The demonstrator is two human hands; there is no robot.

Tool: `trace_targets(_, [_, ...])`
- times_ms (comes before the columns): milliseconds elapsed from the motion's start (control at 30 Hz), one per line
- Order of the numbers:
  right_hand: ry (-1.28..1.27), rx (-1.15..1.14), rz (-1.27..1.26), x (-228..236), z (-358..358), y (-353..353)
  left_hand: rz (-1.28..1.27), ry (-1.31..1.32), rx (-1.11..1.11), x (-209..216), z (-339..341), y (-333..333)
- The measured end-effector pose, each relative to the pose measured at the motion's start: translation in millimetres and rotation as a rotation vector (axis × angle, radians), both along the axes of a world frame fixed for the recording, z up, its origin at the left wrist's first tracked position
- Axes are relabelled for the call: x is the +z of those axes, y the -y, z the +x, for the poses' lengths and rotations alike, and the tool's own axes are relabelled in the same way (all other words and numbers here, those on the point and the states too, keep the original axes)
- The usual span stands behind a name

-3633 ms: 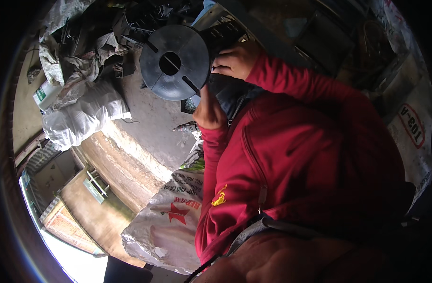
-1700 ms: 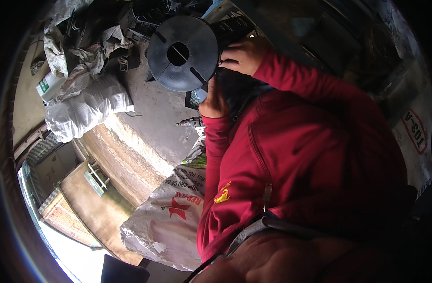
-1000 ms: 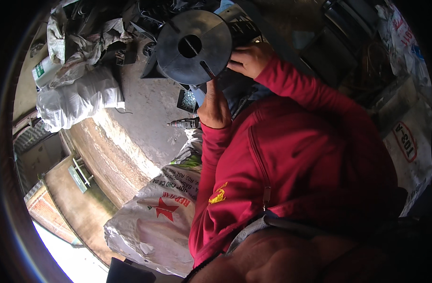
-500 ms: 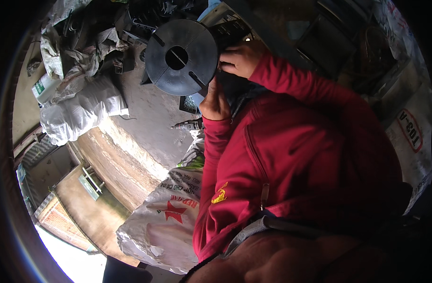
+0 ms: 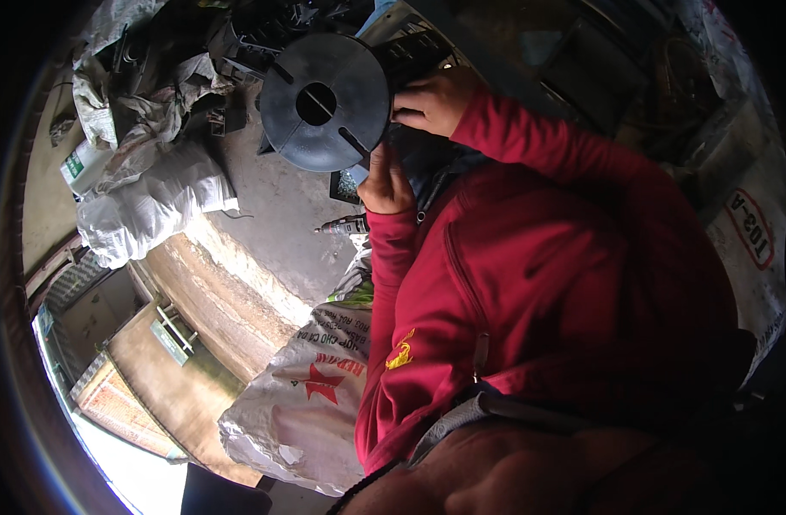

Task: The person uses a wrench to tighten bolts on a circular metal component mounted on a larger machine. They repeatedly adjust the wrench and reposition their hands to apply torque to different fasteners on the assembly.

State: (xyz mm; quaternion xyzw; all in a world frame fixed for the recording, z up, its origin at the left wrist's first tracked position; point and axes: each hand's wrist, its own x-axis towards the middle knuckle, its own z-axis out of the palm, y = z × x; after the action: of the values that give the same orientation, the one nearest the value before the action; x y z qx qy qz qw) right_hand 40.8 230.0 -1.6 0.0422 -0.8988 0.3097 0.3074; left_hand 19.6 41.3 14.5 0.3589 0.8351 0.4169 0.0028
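Observation:
A dark grey round disc with a round centre hole and radial slots faces me, its lower right rim close to both hands. My left hand is at that rim, its thumb pointing up against the edge and its other fingers mostly hidden. Higher up, my right hand has its fingers bent, with the tips against the disc's right edge. Anything small between those fingertips is hidden. Below the disc sits a small dark tray of small shiny pieces, just left of my left hand.
A slim power tool lies on the grey floor beside my left sleeve. White sacks are piled at the left, and a printed sack lies near me. Dark metal parts crowd the back; dark boxes stand at the upper right.
The disc and both hands appear slightly farther left in the view, while the surroundings have shifted slightly too. Both hands keep nearly the same hold at the rim.

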Motion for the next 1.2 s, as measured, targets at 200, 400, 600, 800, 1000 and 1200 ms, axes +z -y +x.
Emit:
trace_targets(200, [0.044, -0.024, -0.022, -2.3, -1.2, -2.4, 0.102, 0.094, 0.070, 9.1, 4.6, 12.7])
trace_targets(400, [0.082, -0.003, -0.042, 0.0, -1.3, -2.2, 0.121, 0.069, 0.032, 13.0, 5.7, 3.4])
trace_targets(600, [0.069, 0.017, -0.024, -0.4, -4.8, -7.6, 0.064, 0.022, 0.052, 12.6, 5.3, 0.8])
trace_targets(800, [0.036, 0.014, 0.021, 0.1, -2.3, -3.4, -0.015, -0.014, 0.127, -4.0, 6.9, -1.2])
trace_targets(1000, [0.126, 0.026, -0.007, 2.5, 2.7, -3.9, -0.080, -0.058, 0.068, 7.1, 2.6, -5.4])
trace_targets(1200, [0.070, 0.052, -0.055, -12.1, -3.1, -3.6, 0.140, 0.064, 0.122, 13.6, 2.9, 2.4])
